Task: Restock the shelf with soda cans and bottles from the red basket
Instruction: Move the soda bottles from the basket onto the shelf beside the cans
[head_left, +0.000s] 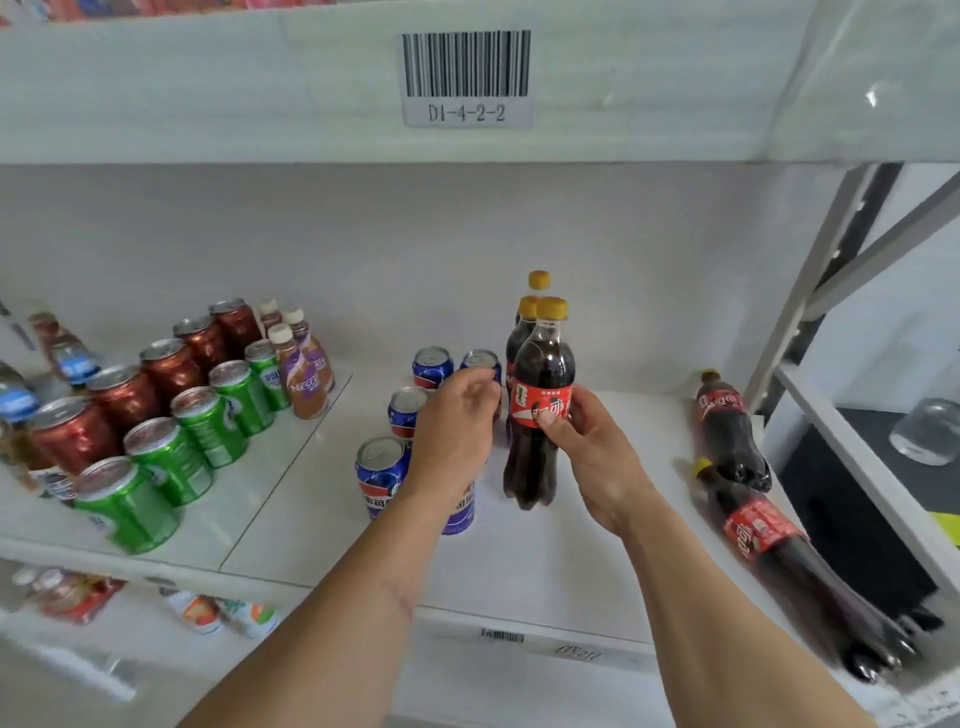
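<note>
A dark cola bottle (540, 364) with a yellow cap and red label stands upright on the white shelf (519, 566). My right hand (597, 457) is closed around its label from the right. Two more such bottles (521, 332) stand right behind it. My left hand (452, 421) hovers just left of the bottle with loosely curled fingers and nothing in it, above a group of blue cola cans (382, 475) and covering part of one. Two further cola bottles (730, 431) lie on their sides at the shelf's right end. The red basket is not in view.
Rows of green cans (166, 457) and red cans (119, 395) fill the left of the shelf, with coffee bottles (306, 374) behind them. The upper shelf edge with a barcode label (466, 78) hangs overhead. A grey upright (810, 280) bounds the right side.
</note>
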